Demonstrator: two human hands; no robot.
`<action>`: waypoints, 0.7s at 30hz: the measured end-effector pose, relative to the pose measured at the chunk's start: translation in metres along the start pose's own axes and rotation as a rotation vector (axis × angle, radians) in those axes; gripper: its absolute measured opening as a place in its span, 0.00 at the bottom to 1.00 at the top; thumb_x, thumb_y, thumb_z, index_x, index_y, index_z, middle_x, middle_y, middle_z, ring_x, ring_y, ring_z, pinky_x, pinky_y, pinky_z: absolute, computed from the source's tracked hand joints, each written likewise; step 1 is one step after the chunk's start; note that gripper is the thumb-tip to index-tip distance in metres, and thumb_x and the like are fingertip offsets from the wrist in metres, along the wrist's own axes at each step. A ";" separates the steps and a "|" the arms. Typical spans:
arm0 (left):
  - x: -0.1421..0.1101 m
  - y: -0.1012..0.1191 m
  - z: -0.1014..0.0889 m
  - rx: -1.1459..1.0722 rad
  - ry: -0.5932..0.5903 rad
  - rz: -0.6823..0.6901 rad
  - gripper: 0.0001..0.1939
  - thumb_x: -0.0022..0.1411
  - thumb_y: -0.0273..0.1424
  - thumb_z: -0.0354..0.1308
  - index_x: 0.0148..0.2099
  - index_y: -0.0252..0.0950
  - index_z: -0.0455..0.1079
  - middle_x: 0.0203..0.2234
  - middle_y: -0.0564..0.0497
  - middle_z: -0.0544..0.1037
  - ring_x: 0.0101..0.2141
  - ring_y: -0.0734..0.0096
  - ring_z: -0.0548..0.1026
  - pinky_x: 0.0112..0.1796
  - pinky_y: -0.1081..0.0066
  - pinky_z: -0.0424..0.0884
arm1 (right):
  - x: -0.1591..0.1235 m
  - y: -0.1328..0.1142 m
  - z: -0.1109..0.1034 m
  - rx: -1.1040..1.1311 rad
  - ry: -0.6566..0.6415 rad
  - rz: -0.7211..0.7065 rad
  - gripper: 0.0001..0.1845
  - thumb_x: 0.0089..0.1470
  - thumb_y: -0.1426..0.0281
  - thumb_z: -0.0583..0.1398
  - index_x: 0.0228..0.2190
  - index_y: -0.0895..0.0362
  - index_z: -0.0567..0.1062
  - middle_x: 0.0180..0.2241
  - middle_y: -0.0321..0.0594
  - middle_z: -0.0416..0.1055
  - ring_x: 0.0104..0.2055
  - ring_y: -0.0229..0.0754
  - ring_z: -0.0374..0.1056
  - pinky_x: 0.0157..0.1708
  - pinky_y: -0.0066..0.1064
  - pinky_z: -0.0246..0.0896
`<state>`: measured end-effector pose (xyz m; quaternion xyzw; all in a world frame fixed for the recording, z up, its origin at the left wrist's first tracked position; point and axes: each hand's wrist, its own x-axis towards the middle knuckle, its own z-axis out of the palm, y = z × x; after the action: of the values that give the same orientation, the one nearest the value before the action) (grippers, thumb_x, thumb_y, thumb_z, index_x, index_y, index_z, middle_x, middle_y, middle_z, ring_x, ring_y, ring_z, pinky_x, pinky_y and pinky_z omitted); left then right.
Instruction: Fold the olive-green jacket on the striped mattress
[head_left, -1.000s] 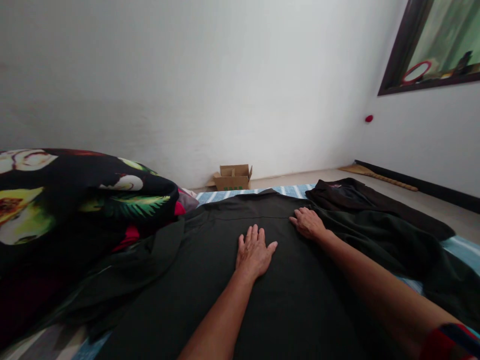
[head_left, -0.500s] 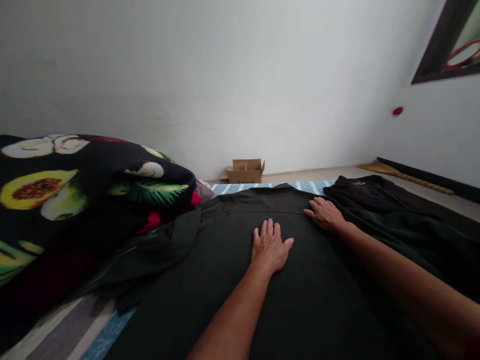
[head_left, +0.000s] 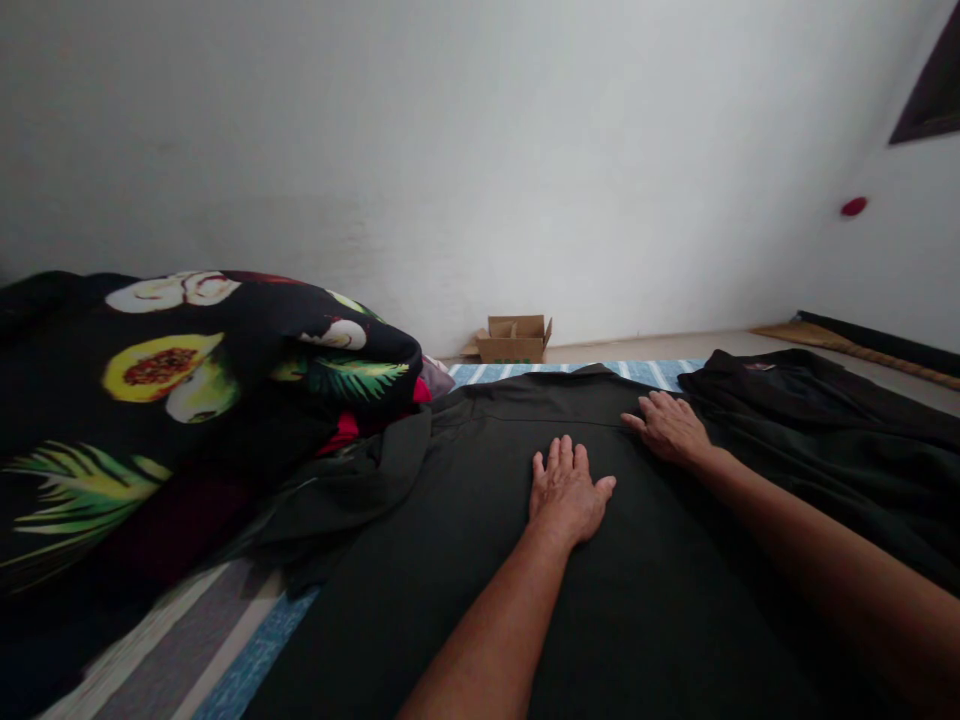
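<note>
A dark green-black shirt (head_left: 480, 520) lies spread out with its back facing up and its collar at the far end. My left hand (head_left: 568, 492) rests flat on the middle of its upper back, fingers spread. Near the right shoulder, my right hand (head_left: 667, 428) lies palm down on the cloth, its fingers stretched out and the thumb apart. The left sleeve (head_left: 352, 500) trails loosely out to the side. Beside the right shoulder is another dark garment (head_left: 817, 395), its collar showing.
A heap of black fruit-print cloth (head_left: 247, 350) rises on the left. Underneath everything is a striped sheet (head_left: 225, 640). An open cardboard box (head_left: 512, 343) stands by the white wall (head_left: 480, 180). A rolled mat (head_left: 862, 352) lies at the far right.
The view has turned slightly left, so everything sits farther right in the picture. Both hands stay on the shirt in nearly the same places.
</note>
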<state>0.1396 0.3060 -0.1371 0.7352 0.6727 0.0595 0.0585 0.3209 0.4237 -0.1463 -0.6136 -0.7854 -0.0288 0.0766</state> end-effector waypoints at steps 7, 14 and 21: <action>-0.001 -0.001 0.001 0.008 -0.001 -0.003 0.36 0.61 0.50 0.34 0.64 0.33 0.48 0.64 0.44 0.46 0.63 0.59 0.41 0.59 0.52 0.42 | -0.012 -0.027 0.010 0.059 -0.079 -0.030 0.39 0.57 0.47 0.37 0.57 0.61 0.58 0.60 0.53 0.52 0.62 0.53 0.46 0.56 0.44 0.43; 0.019 -0.001 -0.024 0.019 0.048 -0.036 0.28 0.63 0.46 0.36 0.52 0.35 0.66 0.53 0.41 0.68 0.54 0.56 0.63 0.54 0.53 0.55 | -0.011 -0.025 0.014 0.084 -0.093 0.002 0.42 0.56 0.46 0.37 0.59 0.64 0.55 0.62 0.53 0.48 0.63 0.54 0.42 0.57 0.45 0.39; 0.092 -0.015 -0.018 0.026 0.134 -0.088 0.26 0.63 0.40 0.39 0.57 0.31 0.57 0.61 0.41 0.56 0.60 0.59 0.52 0.55 0.57 0.52 | -0.006 -0.023 0.015 0.093 -0.096 0.006 0.42 0.55 0.44 0.37 0.58 0.61 0.57 0.61 0.52 0.49 0.63 0.53 0.43 0.57 0.46 0.40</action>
<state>0.1302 0.3989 -0.1211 0.6999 0.7076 0.0973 0.0064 0.2989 0.4146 -0.1607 -0.6123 -0.7868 0.0377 0.0672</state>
